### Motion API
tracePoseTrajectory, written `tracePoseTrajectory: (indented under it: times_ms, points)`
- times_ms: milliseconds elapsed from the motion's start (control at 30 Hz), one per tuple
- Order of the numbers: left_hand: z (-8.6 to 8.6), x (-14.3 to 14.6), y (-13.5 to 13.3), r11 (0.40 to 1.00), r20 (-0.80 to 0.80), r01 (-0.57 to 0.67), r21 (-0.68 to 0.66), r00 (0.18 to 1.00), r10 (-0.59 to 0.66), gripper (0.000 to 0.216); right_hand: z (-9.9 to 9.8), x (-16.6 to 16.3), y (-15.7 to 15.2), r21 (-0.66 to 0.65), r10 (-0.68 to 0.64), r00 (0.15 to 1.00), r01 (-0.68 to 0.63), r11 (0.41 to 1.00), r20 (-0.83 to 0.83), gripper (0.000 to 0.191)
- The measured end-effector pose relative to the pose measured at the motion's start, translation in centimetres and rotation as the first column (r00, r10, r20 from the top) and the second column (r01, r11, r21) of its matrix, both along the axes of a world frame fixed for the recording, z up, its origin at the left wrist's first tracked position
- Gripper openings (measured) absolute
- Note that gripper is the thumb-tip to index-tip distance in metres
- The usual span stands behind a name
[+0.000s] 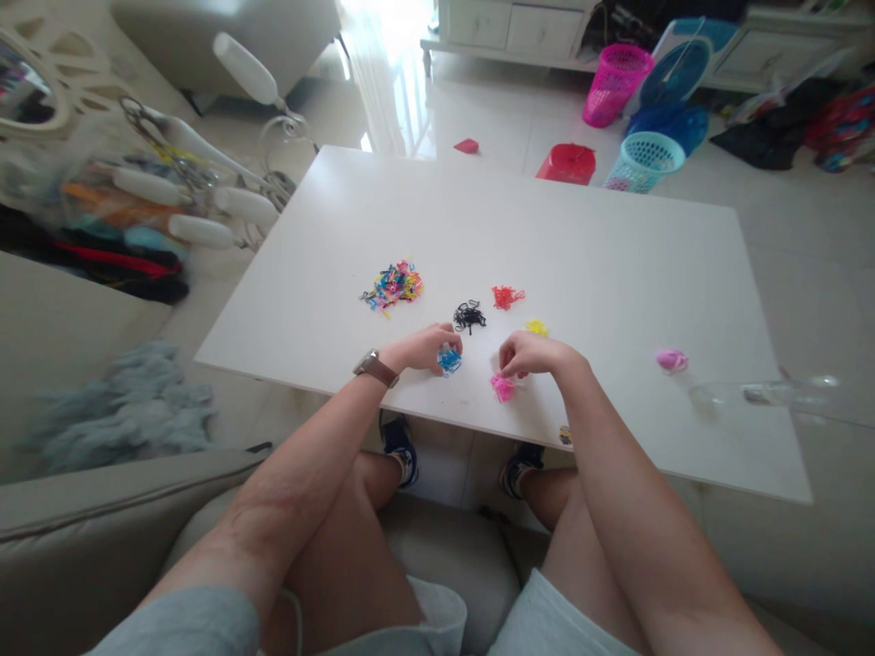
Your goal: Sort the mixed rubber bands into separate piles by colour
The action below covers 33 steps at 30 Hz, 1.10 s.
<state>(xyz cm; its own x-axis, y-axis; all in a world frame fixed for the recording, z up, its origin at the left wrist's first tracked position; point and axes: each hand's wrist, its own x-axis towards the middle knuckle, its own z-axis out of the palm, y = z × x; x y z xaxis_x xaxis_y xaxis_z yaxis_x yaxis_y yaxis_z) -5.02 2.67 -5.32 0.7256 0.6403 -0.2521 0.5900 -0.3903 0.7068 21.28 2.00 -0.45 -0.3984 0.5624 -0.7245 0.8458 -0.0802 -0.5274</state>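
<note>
My left hand (437, 346), with a watch on its wrist, curves its fingers and thumb around a small pile of blue rubber bands (449, 362) near the table's front edge. To the right, my right hand (525, 353) reaches down with fingers pinched together at the top of a pile of pink rubber bands (503, 388). Just beyond the hands lie black rubber bands (469, 316), red rubber bands (507, 297) and yellow rubber bands (537, 326), each in a separate heap. A bigger mixed-colour heap of rubber bands (396, 285) is farther back on the left.
The white table (581, 237) carries a pink-purple object (673, 361) and a clear glass-like item (766, 394) at its right. A white branched lamp (236, 205) stands by its left edge. Baskets (646, 164) and a red stool-like object (569, 164) sit behind it.
</note>
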Motion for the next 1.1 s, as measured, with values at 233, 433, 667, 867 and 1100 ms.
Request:
tracePoseTrajectory:
  times_ms: [233,433,667,867,1100]
  points:
    - [0.7,-0.1,0.1,0.996,0.052,-0.063,-0.07,0.996,0.066,0.044,0.2,-0.6,0.2,0.329,-0.03,0.998,0.013,0.944,0.048,0.015]
    - [1.2,-4.1,1.9,0.684,0.006,-0.722,0.106,0.689,0.725,0.014,-0.2,-0.5,0.2,0.324,-0.031,0.999,0.016,0.946,0.042,0.021]
    - [0.0,-7.3,2.4,0.424,-0.05,-0.847,0.321,0.432,0.901,0.035,0.2,-0.5,0.1,0.32,-0.033,0.999,0.02,0.947,0.036,0.024]
    - [-1.2,-6.7,2.4,0.437,-0.073,-0.846,0.305,0.436,0.897,0.021,0.3,-0.5,0.0,0.324,-0.028,0.999,0.012,0.946,0.042,0.025]
    - [-1.1,-6.9,3.1,0.315,0.069,-0.937,0.152,0.328,0.942,0.007,0.2,-0.4,0.0,0.322,-0.024,0.999,0.008,0.947,0.043,0.026]
